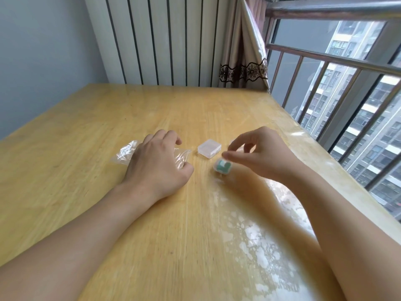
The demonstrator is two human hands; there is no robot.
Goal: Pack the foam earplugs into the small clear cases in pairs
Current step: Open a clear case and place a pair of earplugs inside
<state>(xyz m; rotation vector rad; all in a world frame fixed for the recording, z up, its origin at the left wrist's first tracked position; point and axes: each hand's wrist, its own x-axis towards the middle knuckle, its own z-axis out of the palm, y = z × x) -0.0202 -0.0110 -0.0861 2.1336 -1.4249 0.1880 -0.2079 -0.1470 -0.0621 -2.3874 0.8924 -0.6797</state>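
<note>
Packing step nearly done for one case: right hand pinching small clear case holding green earplugs, tilted just above bench. Left hand, fingers loosely curled, resting on crumpled plastic bag. Second case closed nearby. Probably next: setting filled case down.

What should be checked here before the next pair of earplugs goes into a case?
1. Filled case with green earplugs under right hand: ok; the fingers pinch it.
2. Its lid fully closed: cannot tell, blurred.
3. Next case within reach, lying between the hands: ok.
4. That case opened: not ok, it looks closed.
5. Loose earplugs ready: cannot tell; the plastic bag under the left hand shows none.
6. Third case behind the right hand's fingers: cannot tell, mostly hidden.
</note>
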